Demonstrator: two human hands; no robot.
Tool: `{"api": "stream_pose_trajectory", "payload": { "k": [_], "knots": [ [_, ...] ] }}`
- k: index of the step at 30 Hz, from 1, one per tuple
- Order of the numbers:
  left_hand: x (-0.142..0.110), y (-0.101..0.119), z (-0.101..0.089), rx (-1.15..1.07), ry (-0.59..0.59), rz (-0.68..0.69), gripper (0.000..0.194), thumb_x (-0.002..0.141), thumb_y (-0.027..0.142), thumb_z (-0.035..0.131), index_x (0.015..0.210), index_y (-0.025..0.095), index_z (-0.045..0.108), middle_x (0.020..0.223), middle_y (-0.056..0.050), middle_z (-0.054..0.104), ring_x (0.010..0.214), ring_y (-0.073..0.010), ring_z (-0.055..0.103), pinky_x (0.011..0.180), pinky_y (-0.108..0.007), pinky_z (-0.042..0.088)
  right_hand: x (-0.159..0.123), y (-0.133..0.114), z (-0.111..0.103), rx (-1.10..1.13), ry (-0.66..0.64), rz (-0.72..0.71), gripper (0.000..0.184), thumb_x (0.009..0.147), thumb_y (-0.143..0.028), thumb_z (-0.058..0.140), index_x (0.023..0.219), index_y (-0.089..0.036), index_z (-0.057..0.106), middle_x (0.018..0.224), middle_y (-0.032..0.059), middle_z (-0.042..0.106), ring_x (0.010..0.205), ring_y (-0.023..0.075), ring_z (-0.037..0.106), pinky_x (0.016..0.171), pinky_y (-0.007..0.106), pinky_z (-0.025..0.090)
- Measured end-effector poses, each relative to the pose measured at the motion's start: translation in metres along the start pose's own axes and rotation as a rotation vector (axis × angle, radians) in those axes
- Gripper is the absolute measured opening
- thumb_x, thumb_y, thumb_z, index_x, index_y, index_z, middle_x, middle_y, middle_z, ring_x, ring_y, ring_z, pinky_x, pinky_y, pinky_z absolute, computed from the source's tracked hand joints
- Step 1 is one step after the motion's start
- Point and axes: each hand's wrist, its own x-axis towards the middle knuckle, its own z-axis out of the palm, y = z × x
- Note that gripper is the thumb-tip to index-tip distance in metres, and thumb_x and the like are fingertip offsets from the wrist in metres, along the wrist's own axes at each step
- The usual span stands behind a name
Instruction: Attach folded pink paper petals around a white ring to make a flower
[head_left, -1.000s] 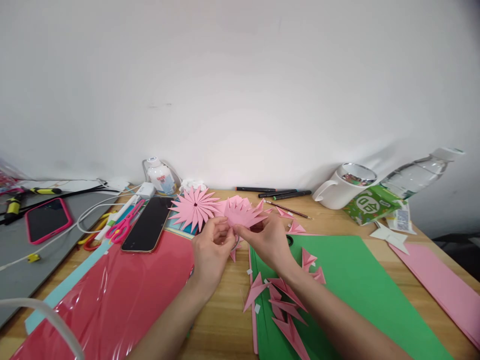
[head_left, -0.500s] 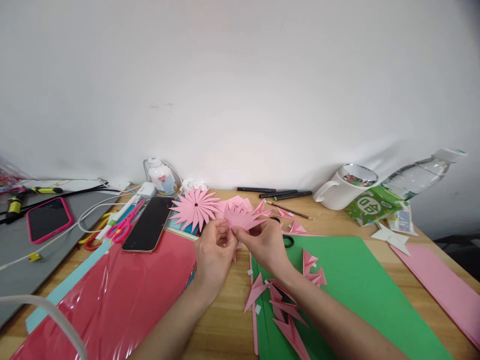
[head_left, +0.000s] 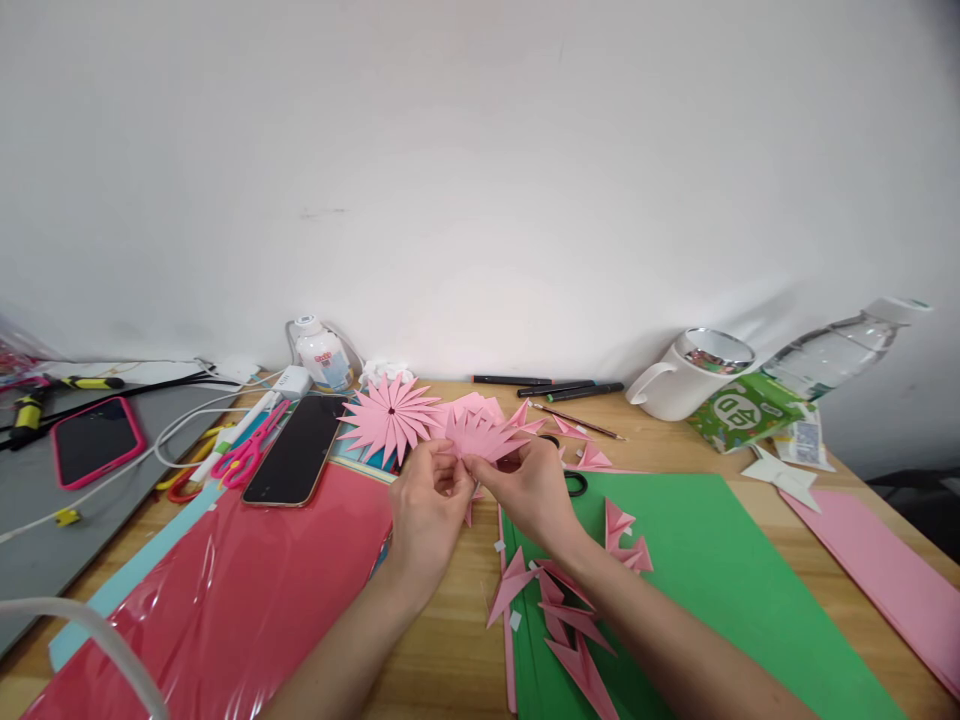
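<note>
Between my two hands is a pink folded-paper fan [head_left: 484,436] with pointed tips, raised above the table. My left hand [head_left: 433,490] pinches its lower left part, fingers closed. My right hand [head_left: 531,488] grips the lower right side, with the thumb pressed near the middle; its other fingers are partly hidden behind the paper. Just left of the fan lies a round pink paper star [head_left: 391,411] with many points and a small centre hole. Several loose folded pink pieces [head_left: 577,640] rest on green paper [head_left: 697,560] below my right forearm.
Red paper in a clear sleeve [head_left: 255,580], a black phone [head_left: 296,452] and pink scissors [head_left: 250,445] lie left. Black pens [head_left: 559,390] lie along the back. A white mug [head_left: 686,378], a green box [head_left: 746,410] and a clear bottle [head_left: 840,350] stand right.
Almost nothing differs. Both hands keep their hold on the pink paper fan, which has shifted only very slightly.
</note>
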Motion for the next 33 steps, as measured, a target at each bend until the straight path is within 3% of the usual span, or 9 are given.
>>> {"api": "stream_pose_trajectory", "payload": {
  "k": [8, 20, 24, 28, 30, 33],
  "knots": [
    [0.002, 0.005, -0.002, 0.002, -0.031, -0.036, 0.018, 0.066, 0.015, 0.063, 0.082, 0.02, 0.055, 0.064, 0.003, 0.066, 0.058, -0.0148, 0.067, 0.058, -0.025, 0.052, 0.0, 0.0, -0.001, 0.015, -0.018, -0.036, 0.019, 0.064, -0.028, 0.062, 0.052, -0.014, 0.058, 0.055, 0.0035, 0.063, 0.047, 0.0126, 0.048, 0.043, 0.022, 0.034],
    [0.002, 0.002, -0.001, -0.013, -0.081, -0.041, 0.02, 0.07, 0.017, 0.062, 0.088, 0.019, 0.053, 0.068, 0.001, 0.065, 0.061, -0.0144, 0.067, 0.06, -0.024, 0.053, 0.003, 0.003, -0.002, 0.033, -0.033, -0.022, 0.014, 0.065, -0.023, 0.062, 0.056, -0.015, 0.056, 0.054, 0.0009, 0.06, 0.048, 0.0117, 0.046, 0.045, 0.022, 0.032],
    [0.007, 0.008, -0.004, -0.188, -0.127, -0.143, 0.032, 0.076, 0.031, 0.062, 0.104, 0.019, 0.052, 0.069, 0.0, 0.068, 0.06, -0.0154, 0.067, 0.058, -0.025, 0.053, 0.01, 0.0, -0.009, 0.165, -0.129, -0.033, 0.008, 0.063, -0.02, 0.064, 0.067, -0.014, 0.06, 0.059, -0.0001, 0.061, 0.051, 0.0112, 0.048, 0.047, 0.022, 0.034],
    [0.017, 0.013, -0.009, -0.418, -0.212, -0.266, 0.052, 0.075, 0.037, 0.065, 0.12, 0.015, 0.051, 0.053, 0.004, 0.062, 0.04, -0.0114, 0.057, 0.041, -0.02, 0.043, 0.018, -0.003, -0.023, 0.316, -0.325, -0.019, 0.01, 0.063, -0.018, 0.067, 0.07, -0.014, 0.062, 0.065, -0.0012, 0.063, 0.055, 0.0105, 0.051, 0.052, 0.022, 0.038],
    [0.022, 0.013, -0.01, -0.502, -0.266, -0.321, 0.05, 0.067, 0.034, 0.073, 0.109, 0.012, 0.058, 0.05, 0.004, 0.062, 0.037, -0.0094, 0.054, 0.039, -0.019, 0.042, 0.021, -0.001, -0.028, 0.337, -0.407, 0.011, 0.015, 0.061, -0.021, 0.072, 0.069, -0.013, 0.063, 0.064, -0.0016, 0.063, 0.056, 0.0107, 0.052, 0.054, 0.023, 0.039],
    [0.025, 0.013, -0.012, -0.55, -0.327, -0.413, 0.035, 0.054, 0.03, 0.081, 0.076, 0.01, 0.064, 0.05, 0.0, 0.064, 0.041, -0.0103, 0.058, 0.044, -0.02, 0.049, 0.024, 0.004, -0.033, 0.358, -0.476, 0.041, 0.023, 0.058, -0.025, 0.077, 0.073, -0.012, 0.064, 0.067, -0.0002, 0.065, 0.06, 0.012, 0.054, 0.058, 0.024, 0.041]
  ]
}}
